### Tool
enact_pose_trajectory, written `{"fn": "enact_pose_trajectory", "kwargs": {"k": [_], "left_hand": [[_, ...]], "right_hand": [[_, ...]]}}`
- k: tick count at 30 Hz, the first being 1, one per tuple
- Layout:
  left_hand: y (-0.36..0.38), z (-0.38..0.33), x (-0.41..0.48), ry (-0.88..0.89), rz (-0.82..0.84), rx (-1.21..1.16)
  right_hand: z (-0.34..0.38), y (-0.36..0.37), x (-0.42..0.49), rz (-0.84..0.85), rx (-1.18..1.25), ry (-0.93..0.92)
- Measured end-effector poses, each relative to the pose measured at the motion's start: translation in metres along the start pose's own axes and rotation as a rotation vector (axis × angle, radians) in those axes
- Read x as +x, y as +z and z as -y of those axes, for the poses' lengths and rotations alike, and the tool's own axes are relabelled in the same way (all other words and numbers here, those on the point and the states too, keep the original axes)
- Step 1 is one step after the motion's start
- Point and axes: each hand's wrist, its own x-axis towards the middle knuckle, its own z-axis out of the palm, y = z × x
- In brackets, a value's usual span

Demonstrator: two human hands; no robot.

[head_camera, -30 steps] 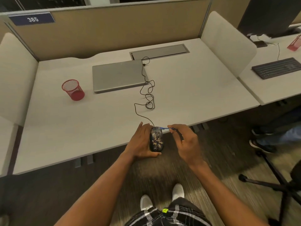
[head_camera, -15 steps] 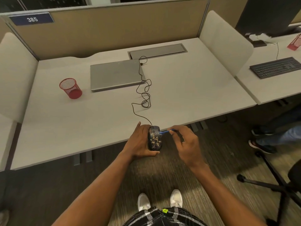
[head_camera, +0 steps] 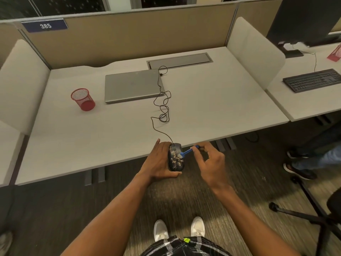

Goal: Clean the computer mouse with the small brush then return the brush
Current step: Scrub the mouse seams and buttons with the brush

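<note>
Specks (head_camera: 177, 161) dotted the mouse (head_camera: 175, 157), gripped by the left hand (head_camera: 158, 162) at the desk (head_camera: 110, 139) edge; the right hand (head_camera: 212, 163) pinched the brush (head_camera: 186, 151) against it. Its cable (head_camera: 163, 109) coiled toward the closed laptop (head_camera: 132, 85) near a red cup (head_camera: 83, 99).

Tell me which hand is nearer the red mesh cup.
Left. The left hand, gripping the mouse at the desk edge, is right of the red mesh cup and closer to the person; the right hand, pinching the brush, is farther right.
</note>
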Motion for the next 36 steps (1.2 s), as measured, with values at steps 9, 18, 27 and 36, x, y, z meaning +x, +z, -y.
{"fn": "enact_pose_trajectory", "kwargs": {"k": [9, 18, 27, 36], "left_hand": [[0.004, -0.010, -0.006, -0.011, -0.006, 0.018], [0.010, -0.015, -0.011, -0.006, 0.001, 0.030], [0.023, -0.013, -0.013, -0.008, 0.031, 0.052], [0.025, -0.013, -0.012, -0.036, 0.055, 0.042]], "right_hand": [[-0.008, -0.007, -0.004, -0.015, -0.001, -0.001], [-0.019, -0.009, -0.007, 0.003, -0.071, -0.004], [-0.019, -0.011, -0.008, 0.136, -0.149, -0.034], [-0.020, -0.016, -0.006, 0.189, -0.068, 0.003]]}}
